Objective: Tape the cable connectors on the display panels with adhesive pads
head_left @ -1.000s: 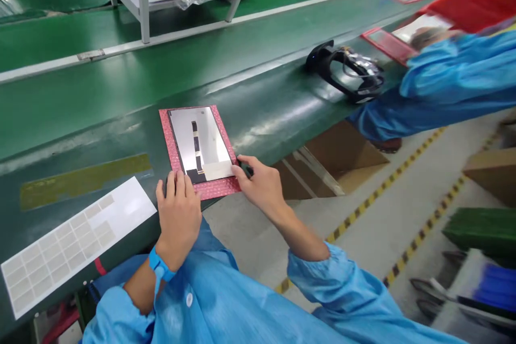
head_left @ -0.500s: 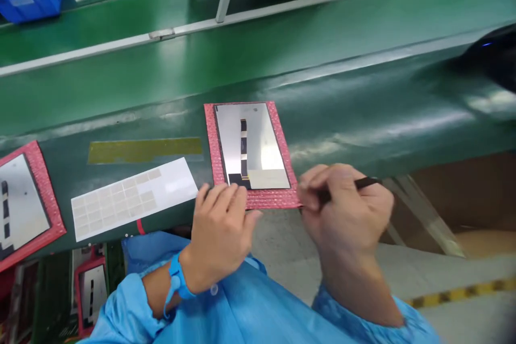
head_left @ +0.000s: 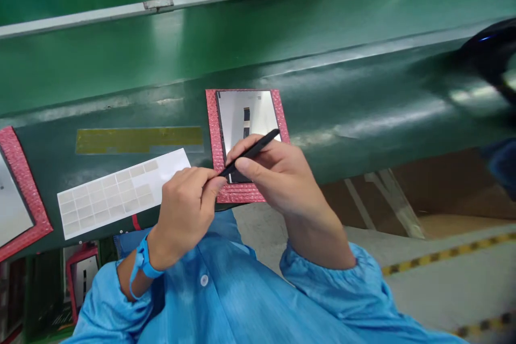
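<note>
My right hand [head_left: 278,174] grips a slim black tool [head_left: 258,146], pen-shaped and tapering toward the lower left; its exact kind is unclear. At that tapered end, the thumb and forefinger of my left hand [head_left: 187,207] are pinched together, and what lies between them is hidden. Both hands are over the near left corner of a display panel [head_left: 264,110], silver back up with a dark flex cable [head_left: 246,118]. It lies on a pink bubble-wrap sheet [head_left: 213,134]. Left of it, a white sheet of pale rectangular stickers [head_left: 169,158] has some spots bare.
Another panel on pink bubble wrap [head_left: 34,209] lies at the far left. A yellowish strip [head_left: 137,140] is on the green mat. Below the table edge are a crate with a pink-framed panel [head_left: 83,277] and a cardboard box [head_left: 443,193]. A dark rounded object [head_left: 492,54] stands at right.
My right hand has moved left from the panel's right corner, bringing the black tool across it. My left hand has shifted left off the wrap and closed into a pinch. The view has tilted down.
</note>
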`<move>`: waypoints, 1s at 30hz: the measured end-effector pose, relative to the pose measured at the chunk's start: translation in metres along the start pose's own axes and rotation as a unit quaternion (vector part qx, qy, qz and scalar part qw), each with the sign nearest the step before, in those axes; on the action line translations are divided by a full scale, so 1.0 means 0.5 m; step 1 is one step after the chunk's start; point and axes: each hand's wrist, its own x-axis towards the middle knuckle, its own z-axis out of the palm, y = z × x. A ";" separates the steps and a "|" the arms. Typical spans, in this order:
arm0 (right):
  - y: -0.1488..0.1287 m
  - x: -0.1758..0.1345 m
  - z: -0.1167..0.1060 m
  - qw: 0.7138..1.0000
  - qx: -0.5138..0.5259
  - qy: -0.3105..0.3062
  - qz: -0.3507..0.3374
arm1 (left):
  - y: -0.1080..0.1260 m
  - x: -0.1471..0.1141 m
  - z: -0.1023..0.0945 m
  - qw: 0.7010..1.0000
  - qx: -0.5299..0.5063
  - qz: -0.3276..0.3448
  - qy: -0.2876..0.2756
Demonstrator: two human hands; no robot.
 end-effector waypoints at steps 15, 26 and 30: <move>0.115 0.152 -0.032 0.997 -0.011 0.068 0.019 | -0.103 0.088 0.026 0.961 0.268 -0.023 -0.060; 0.105 0.145 -0.032 0.994 -0.076 0.073 0.012 | -0.107 0.091 0.032 0.971 0.234 -0.028 -0.043; 0.093 0.154 -0.029 0.991 -0.113 0.067 0.040 | -0.107 0.093 0.032 0.971 0.232 -0.031 -0.046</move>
